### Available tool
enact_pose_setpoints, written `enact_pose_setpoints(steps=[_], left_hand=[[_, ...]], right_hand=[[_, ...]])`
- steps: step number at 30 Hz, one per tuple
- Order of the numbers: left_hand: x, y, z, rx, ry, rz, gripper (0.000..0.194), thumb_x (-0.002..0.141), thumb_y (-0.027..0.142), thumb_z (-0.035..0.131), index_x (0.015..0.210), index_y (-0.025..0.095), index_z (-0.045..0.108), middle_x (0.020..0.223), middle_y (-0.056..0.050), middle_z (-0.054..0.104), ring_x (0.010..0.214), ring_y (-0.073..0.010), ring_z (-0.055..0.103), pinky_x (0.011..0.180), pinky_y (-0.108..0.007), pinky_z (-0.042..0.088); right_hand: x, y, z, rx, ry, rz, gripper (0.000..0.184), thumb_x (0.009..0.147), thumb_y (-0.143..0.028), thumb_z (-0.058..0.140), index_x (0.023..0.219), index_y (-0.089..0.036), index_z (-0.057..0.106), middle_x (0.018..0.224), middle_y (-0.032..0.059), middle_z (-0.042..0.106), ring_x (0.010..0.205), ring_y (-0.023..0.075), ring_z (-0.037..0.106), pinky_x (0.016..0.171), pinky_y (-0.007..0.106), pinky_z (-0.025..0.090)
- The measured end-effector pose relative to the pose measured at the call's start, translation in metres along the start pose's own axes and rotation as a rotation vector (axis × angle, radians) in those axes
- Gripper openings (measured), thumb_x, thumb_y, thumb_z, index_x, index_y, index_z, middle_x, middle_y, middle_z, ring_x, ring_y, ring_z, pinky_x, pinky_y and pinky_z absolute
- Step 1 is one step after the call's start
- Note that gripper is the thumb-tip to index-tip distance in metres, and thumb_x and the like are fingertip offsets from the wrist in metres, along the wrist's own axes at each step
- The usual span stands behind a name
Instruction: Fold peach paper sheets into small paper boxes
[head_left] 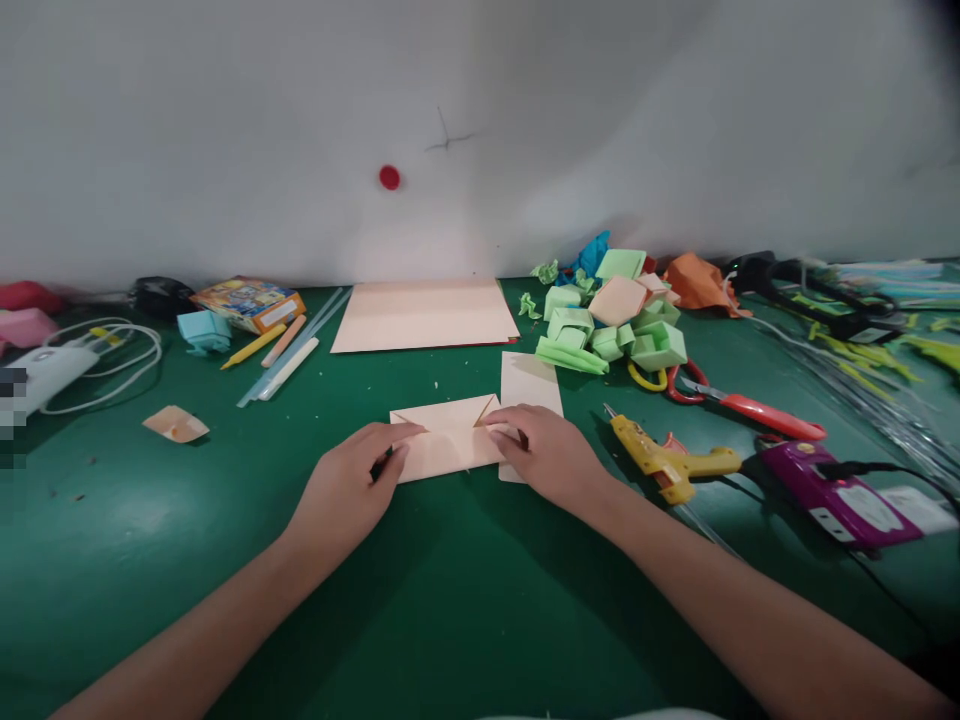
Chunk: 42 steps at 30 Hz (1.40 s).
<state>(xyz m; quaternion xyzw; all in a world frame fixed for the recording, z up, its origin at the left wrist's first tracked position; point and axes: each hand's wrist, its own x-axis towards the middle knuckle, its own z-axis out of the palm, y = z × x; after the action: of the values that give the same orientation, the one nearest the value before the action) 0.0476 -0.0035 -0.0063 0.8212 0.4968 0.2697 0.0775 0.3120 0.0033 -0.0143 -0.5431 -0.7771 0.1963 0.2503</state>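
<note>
On the table [450, 590], your left hand [341, 490] and right hand [553, 452] pinch paper [448, 445] ends; likely light, easily creased: grip edges.

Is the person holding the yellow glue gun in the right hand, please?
No, the glue gun lies on the green table while the right hand touches the folded paper.

The folded paper [442, 455] looks smooth and matt, as do the peach sheets [424, 317]. The paper cubes [571, 327] are matt and creased; the orange paper [694, 282] is crumpled, rough. The glue gun [649, 453] and purple box [834, 492] look plastic. The worktop [472, 590] is smooth with a soft sheen.
</note>
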Motion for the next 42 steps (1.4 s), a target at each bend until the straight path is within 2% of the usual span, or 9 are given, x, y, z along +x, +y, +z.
enact_pose_setpoints(steps=[4, 8, 13, 17, 23, 28, 34, 38, 42], left_hand=[[-0.002, -0.004, 0.003, 0.138, -0.029, 0.080, 0.033, 0.100, 0.025, 0.045, 0.111, 0.025, 0.077, 0.119, -0.007, 0.071, 0.095, -0.0212, 0.072, 0.078, -0.032, 0.060], [-0.004, -0.008, 0.005, 0.283, -0.041, 0.212, 0.037, 0.097, 0.017, 0.044, 0.111, 0.023, 0.077, 0.132, -0.012, 0.066, 0.111, -0.0307, 0.067, 0.093, -0.049, 0.058], [-0.007, -0.008, 0.007, 0.186, -0.157, 0.451, 0.045, 0.098, 0.011, 0.041, 0.132, 0.021, 0.067, 0.137, -0.007, 0.068, 0.126, -0.0232, 0.064, 0.109, -0.041, 0.053], [-0.008, -0.008, 0.008, 0.183, -0.195, 0.448, 0.039, 0.104, 0.026, 0.045, 0.138, 0.022, 0.063, 0.140, -0.006, 0.067, 0.126, -0.0218, 0.065, 0.108, -0.039, 0.054], [-0.009, -0.009, 0.008, 0.196, -0.195, 0.511, 0.042, 0.102, 0.016, 0.041, 0.138, 0.020, 0.062, 0.141, -0.007, 0.066, 0.131, -0.0198, 0.062, 0.112, -0.036, 0.051], [-0.014, -0.010, 0.010, 0.239, -0.242, 0.511, 0.049, 0.099, 0.008, 0.039, 0.143, 0.017, 0.057, 0.149, -0.009, 0.059, 0.138, -0.0211, 0.055, 0.116, -0.037, 0.046], [-0.020, -0.008, 0.007, 0.260, -0.353, 0.488, 0.050, 0.102, 0.015, 0.039, 0.151, 0.016, 0.048, 0.158, -0.011, 0.048, 0.146, -0.0241, 0.045, 0.121, -0.040, 0.040], [-0.022, -0.004, 0.002, 0.241, -0.419, 0.460, 0.054, 0.107, 0.030, 0.040, 0.160, 0.022, 0.035, 0.165, -0.009, 0.036, 0.151, -0.0257, 0.037, 0.125, -0.043, 0.033], [-0.023, -0.002, -0.006, 0.233, -0.486, 0.474, 0.073, 0.105, 0.052, 0.044, 0.165, 0.025, 0.014, 0.171, -0.008, 0.018, 0.157, -0.0303, 0.023, 0.128, -0.046, 0.024]], right_hand=[[-0.002, 0.002, 0.005, -0.077, 0.016, -0.017, 0.026, 0.100, -0.026, 0.050, 0.116, -0.025, 0.070, 0.115, 0.0071, 0.070, 0.109, 0.0246, 0.061, 0.092, 0.037, 0.050], [-0.004, 0.004, 0.010, -0.155, 0.063, -0.047, 0.027, 0.101, -0.027, 0.049, 0.121, -0.023, 0.067, 0.119, 0.0094, 0.065, 0.111, 0.0278, 0.057, 0.092, 0.041, 0.049], [-0.004, 0.003, 0.013, -0.202, 0.092, -0.051, 0.029, 0.099, -0.025, 0.051, 0.126, -0.021, 0.063, 0.121, 0.0107, 0.062, 0.112, 0.0301, 0.055, 0.091, 0.043, 0.050], [-0.002, 0.002, 0.012, -0.182, 0.102, -0.067, 0.029, 0.099, -0.024, 0.053, 0.127, -0.021, 0.062, 0.122, 0.0111, 0.061, 0.110, 0.0296, 0.054, 0.093, 0.044, 0.049], [-0.014, -0.004, 0.005, -0.301, 0.019, -0.182, 0.025, 0.104, -0.025, 0.047, 0.113, -0.025, 0.070, 0.119, 0.0083, 0.066, 0.109, 0.0295, 0.054, 0.094, 0.049, 0.041], [-0.038, -0.014, -0.001, -0.297, -0.071, -0.225, 0.035, 0.102, -0.019, 0.045, 0.132, -0.025, 0.061, 0.136, 0.0087, 0.062, 0.123, 0.0280, 0.055, 0.103, 0.050, 0.038], [-0.044, -0.014, 0.000, -0.316, -0.106, -0.268, 0.046, 0.101, -0.015, 0.039, 0.145, -0.019, 0.052, 0.148, 0.0105, 0.056, 0.135, 0.0268, 0.050, 0.115, 0.050, 0.035], [-0.046, -0.013, 0.001, -0.357, -0.127, -0.265, 0.048, 0.104, -0.022, 0.037, 0.150, -0.017, 0.049, 0.155, 0.0096, 0.052, 0.143, 0.0270, 0.044, 0.120, 0.051, 0.033], [-0.050, -0.017, -0.001, -0.409, -0.149, -0.244, 0.052, 0.105, -0.029, 0.038, 0.153, -0.012, 0.045, 0.158, 0.0119, 0.048, 0.148, 0.0270, 0.040, 0.123, 0.051, 0.032]])
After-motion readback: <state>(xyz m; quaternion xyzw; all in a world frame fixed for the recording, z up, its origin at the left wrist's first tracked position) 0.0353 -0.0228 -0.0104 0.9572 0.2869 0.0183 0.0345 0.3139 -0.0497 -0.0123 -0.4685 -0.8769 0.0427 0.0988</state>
